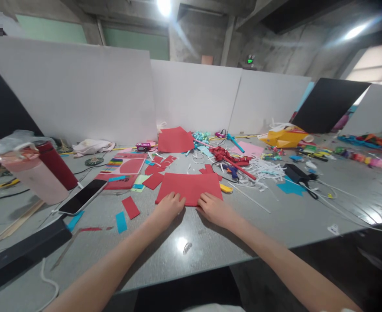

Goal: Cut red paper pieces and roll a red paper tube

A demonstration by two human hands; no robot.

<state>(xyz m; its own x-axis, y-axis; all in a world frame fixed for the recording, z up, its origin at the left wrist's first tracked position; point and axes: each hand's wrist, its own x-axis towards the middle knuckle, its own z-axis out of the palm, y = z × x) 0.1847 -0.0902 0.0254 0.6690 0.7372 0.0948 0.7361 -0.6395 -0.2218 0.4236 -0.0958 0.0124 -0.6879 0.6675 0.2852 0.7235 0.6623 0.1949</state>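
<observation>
A wide red sheet (191, 187), which looks folded, lies on the grey table in front of me. At its near left edge, my left hand (171, 206) has its fingers curled onto the paper. My right hand (212, 208) grips the same near edge towards the right corner. A gap of bare red edge shows between the two hands. Small red pieces (131, 207) and a blue strip (121, 222) lie to the left. Another red sheet (176, 139) rests farther back by the white partition.
At left stand a pink bottle (37, 173) and a red bottle (59, 164), near a phone (84, 196) and a black case (25, 251). White paper shreds (265, 170), a yellow bag (283, 136) and white cables (350, 210) lie to the right.
</observation>
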